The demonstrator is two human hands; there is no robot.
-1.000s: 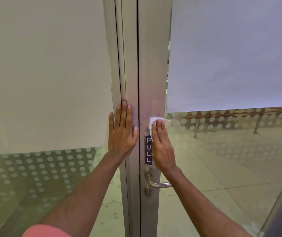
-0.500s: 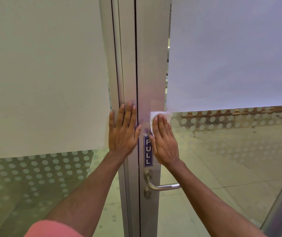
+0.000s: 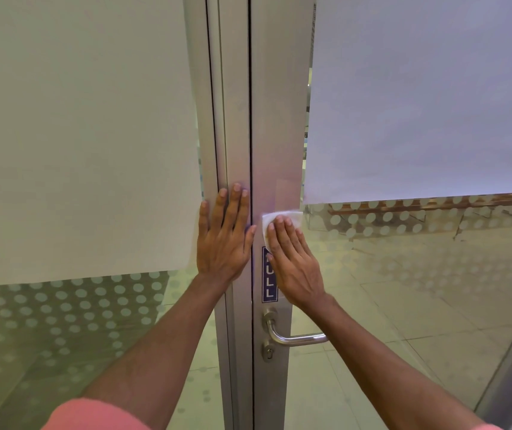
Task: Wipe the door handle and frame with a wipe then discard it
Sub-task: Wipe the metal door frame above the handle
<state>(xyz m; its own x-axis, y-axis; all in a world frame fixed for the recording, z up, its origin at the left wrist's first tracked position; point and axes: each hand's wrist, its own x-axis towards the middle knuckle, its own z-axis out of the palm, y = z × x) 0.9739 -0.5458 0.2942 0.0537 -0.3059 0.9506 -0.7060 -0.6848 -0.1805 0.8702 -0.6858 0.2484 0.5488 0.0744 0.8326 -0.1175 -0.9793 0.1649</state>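
Note:
A silver metal door frame (image 3: 275, 119) runs down the middle of the view. My right hand (image 3: 293, 259) presses a white wipe (image 3: 282, 219) flat against the frame, just above a blue PULL sticker (image 3: 269, 287) that the hand partly covers. My left hand (image 3: 225, 237) lies flat and open on the neighbouring frame post, fingers up. Below the sticker a steel lever door handle (image 3: 295, 338) sticks out to the right, with a keyhole (image 3: 268, 353) under it. My right forearm crosses over the handle's far end.
Frosted glass panels (image 3: 78, 135) fill both sides, with dotted film on the clear glass lower down. Through the right pane I see a tiled floor (image 3: 419, 305). A second metal post (image 3: 509, 380) slants at the lower right.
My right hand has slid the wipe up the frame and slightly left over the PULL sticker. My left hand has also crept a little higher on the post.

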